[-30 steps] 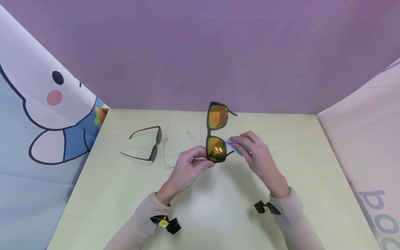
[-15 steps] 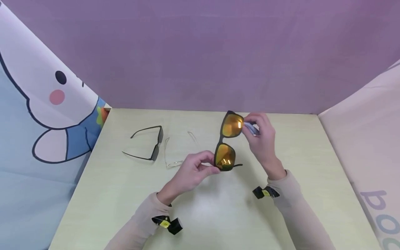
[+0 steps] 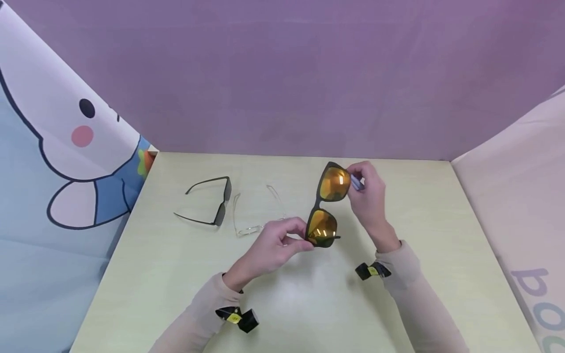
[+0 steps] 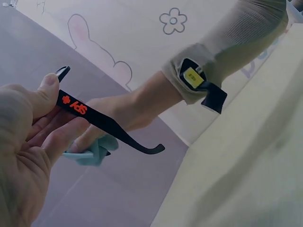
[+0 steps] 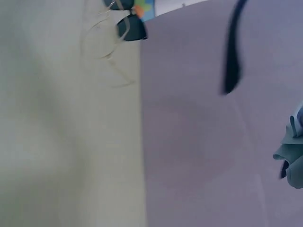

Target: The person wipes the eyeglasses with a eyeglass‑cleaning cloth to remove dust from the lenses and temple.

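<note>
Black-framed sunglasses [image 3: 334, 184] with orange mirrored lenses are held up over the table, lenses stacked one above the other in the head view. My left hand [image 3: 273, 247] pinches the frame at the near lens's lower corner. At the far lens's outer edge, my right hand [image 3: 369, 196] grips a folded light-blue cloth [image 3: 356, 183], pressed around the far end of the glasses. The left wrist view shows a temple arm [image 4: 113, 127] with orange lettering, and the cloth [image 4: 97, 152] behind it. In the right wrist view the cloth [image 5: 291, 158] is at the right edge.
On the table [image 3: 176, 274], dark sunglasses [image 3: 224, 198] lie at the left with their temples unfolded. Beside them are clear, thin-framed glasses [image 3: 249, 230], partly hidden behind my left hand. A purple backdrop [image 3: 282, 78] rises at the table's far edge.
My right hand with the cloth has moved from near the lower lens up to the far lens's outer side. My left hand has shifted the sunglasses right and slightly down, tilting them.
</note>
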### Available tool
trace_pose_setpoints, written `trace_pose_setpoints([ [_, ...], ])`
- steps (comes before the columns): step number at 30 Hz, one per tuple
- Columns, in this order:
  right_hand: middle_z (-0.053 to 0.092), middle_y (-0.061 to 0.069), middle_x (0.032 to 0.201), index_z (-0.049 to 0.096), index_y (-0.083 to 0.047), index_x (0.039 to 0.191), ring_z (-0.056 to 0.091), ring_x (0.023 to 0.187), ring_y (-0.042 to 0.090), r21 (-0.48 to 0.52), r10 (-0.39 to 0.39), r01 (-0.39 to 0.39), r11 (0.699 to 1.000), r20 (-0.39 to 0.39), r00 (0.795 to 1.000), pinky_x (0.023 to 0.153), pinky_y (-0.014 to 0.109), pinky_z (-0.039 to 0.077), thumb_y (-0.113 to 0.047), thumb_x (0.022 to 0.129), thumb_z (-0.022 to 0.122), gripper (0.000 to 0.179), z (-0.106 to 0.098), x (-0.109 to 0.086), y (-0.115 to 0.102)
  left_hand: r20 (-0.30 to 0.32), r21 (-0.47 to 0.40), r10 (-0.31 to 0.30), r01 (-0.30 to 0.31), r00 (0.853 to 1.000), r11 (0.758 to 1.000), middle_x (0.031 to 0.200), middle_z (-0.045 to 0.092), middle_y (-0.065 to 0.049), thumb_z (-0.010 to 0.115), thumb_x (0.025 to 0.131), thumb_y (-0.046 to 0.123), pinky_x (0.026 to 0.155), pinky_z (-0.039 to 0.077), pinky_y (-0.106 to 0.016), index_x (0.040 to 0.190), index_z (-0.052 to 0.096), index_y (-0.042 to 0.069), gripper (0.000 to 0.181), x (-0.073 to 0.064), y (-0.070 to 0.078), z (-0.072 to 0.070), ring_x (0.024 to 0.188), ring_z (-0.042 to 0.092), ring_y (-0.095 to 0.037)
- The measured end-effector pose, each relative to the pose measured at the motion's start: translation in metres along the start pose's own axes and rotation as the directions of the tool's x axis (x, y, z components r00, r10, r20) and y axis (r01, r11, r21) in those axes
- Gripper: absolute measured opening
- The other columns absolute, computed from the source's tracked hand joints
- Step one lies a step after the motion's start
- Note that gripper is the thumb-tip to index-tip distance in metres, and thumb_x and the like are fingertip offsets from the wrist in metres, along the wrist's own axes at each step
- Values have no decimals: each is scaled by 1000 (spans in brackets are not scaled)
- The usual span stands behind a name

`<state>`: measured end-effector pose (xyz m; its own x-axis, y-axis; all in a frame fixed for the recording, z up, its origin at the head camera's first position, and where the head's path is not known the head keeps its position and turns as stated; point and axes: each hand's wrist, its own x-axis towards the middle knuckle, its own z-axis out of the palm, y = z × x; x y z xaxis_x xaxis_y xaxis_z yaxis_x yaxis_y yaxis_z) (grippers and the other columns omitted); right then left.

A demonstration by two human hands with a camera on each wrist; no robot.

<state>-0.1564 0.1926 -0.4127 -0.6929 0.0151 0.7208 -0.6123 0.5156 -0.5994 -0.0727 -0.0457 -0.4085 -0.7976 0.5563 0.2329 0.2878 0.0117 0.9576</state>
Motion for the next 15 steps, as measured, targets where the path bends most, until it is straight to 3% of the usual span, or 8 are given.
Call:
trace_pose_setpoints([
  [8, 64, 21, 89, 60, 9, 93, 55, 80, 18, 87, -96, 103, 991, -79, 992, 75, 16, 45, 22, 84, 69, 18, -1, 7, -17, 5, 31, 15, -15, 1000, 999, 102, 74, -12, 75, 92, 1, 74, 65, -33, 102, 70, 0, 11, 0, 0, 1, 96, 70, -15],
  [15, 60, 20, 87, 55, 8, 95, 51, 78, 18, -45, -42, 44, 998, 50, 998, 67, 17, 39, 23, 86, 64, 20, -3, -2, 4, -14, 31, 22, -22, 1000, 999, 102, 73, -13, 74, 92, 0, 73, 65, -33, 101, 70, 0, 10, -2, 0, 0, 97, 69, -16],
])
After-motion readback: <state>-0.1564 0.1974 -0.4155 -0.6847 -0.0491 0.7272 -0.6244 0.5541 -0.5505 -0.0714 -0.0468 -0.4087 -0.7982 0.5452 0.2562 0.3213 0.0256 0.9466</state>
